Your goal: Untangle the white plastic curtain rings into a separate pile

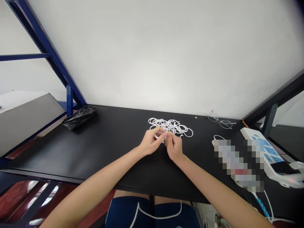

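- On our side of the tangled heap of thin white loops [187, 129], our left hand [151, 142] pinches a thin white loop [156, 136]; our right hand [175, 146] has its fingertips closed against it, seemingly gripping the same loop.
- The held loop could spring away if either small pinch slackens.
- The heap could snag and drag, its loops being interlaced.
- Counts, near to far: one white power strip with blue sockets [268, 155], right of the heap; two hands, one held loop; one heap, its overlapping loops uncountable to us; one pair of thin-framed glasses [226, 124], farther right; one crumpled black plastic bag [79, 118], well left.
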The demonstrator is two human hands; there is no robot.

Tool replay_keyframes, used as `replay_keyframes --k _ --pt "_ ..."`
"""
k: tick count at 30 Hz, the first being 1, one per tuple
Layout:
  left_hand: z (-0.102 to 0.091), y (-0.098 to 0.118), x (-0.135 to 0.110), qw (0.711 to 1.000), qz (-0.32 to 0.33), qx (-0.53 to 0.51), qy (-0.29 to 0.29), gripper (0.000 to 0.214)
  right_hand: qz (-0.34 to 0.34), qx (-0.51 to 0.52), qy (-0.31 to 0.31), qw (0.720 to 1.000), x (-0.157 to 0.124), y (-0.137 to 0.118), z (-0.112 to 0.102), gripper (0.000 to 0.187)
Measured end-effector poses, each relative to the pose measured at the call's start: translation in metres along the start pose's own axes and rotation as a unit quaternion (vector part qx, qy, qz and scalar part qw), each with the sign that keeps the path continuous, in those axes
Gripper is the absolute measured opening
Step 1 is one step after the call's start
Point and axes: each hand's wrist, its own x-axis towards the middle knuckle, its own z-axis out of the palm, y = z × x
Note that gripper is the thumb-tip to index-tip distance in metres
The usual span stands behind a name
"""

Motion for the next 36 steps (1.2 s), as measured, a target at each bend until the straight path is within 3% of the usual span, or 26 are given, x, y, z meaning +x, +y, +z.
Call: replay_keyframes --k 5,13,23,36 --pt "-0.001 -0.007 -0.001 0.998 -0.013 -0.038 -0.039 0.037 -0.025 -0.029 0.003 0.999 0.0 -0.001 -0.002 0.049" --pt "-0.001 -0.004 -0.001 0.999 -0.044 0.015 -0.015 0.049 -0.024 -0.047 0.004 0.999 0.003 -0.007 -0.002 0.05" --pt "-0.001 -0.004 -0.003 0.997 -0.011 0.067 0.028 0.035 -0.049 -0.08 0.017 0.995 0.004 -0.01 -0.002 0.046" --pt "0.0 -0.001 -0.003 0.997 -0.021 0.069 0.023 0.033 -0.078 -0.059 0.02 0.995 0.002 -0.009 -0.001 0.043"
